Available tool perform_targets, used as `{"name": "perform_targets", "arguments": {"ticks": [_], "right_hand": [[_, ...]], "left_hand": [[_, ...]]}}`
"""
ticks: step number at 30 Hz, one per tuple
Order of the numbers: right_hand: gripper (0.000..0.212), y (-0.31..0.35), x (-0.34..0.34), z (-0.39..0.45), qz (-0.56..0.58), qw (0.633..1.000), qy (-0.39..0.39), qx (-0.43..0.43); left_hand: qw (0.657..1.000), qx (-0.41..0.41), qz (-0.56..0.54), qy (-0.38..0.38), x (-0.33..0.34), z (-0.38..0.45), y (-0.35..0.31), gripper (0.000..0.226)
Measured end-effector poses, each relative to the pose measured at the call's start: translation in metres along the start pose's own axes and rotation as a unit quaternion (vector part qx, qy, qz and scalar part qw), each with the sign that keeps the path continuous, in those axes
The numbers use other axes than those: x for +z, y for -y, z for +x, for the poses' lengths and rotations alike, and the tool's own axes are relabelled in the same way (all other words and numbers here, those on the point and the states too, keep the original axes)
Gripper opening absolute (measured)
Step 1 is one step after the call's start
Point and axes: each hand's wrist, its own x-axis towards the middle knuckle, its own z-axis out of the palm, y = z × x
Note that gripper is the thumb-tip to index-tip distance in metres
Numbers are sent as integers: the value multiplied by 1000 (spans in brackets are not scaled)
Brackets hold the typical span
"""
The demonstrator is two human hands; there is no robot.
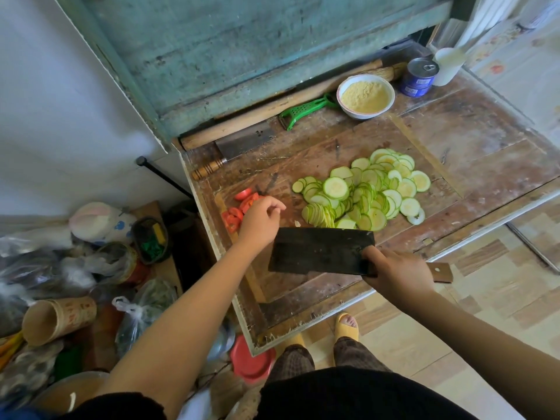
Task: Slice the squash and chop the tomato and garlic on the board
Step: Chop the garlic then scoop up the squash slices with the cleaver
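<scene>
A heap of thin green squash slices (pixel 366 192) lies on the worn wooden board (pixel 430 153). Red tomato pieces (pixel 239 207) sit at the board's left edge. My left hand (pixel 260 221) hovers right beside the tomato with its fingers loosely curled, holding nothing. A small pale garlic piece (pixel 297 223) lies between that hand and the squash. My right hand (pixel 397 272) grips the handle of a dark cleaver (pixel 321 251), whose blade is held flat above the board's near side.
A second cleaver (pixel 242 145) and a rolling pin (pixel 272 109) lie at the back. A green peeler (pixel 306 112), a bowl of yellow meal (pixel 365 96), a blue tin (pixel 419 76) and a white cup (pixel 448 65) stand beyond. Bags and clutter fill the floor on the left.
</scene>
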Motion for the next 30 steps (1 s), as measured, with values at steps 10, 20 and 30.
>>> {"name": "perform_targets", "arguments": {"ticks": [10,20,30], "right_hand": [[38,-26,-32,41,53,963,-13,265],[53,-151,-19,127,73,972,105,197],[52,-205,14,236,145,970,194,-31]], "left_hand": [[998,10,-15,-53,7,21,-33,24],[996,21,68,-44,80,109,-113,40],[968,-208,66,-126,110,174,-114,46]]}}
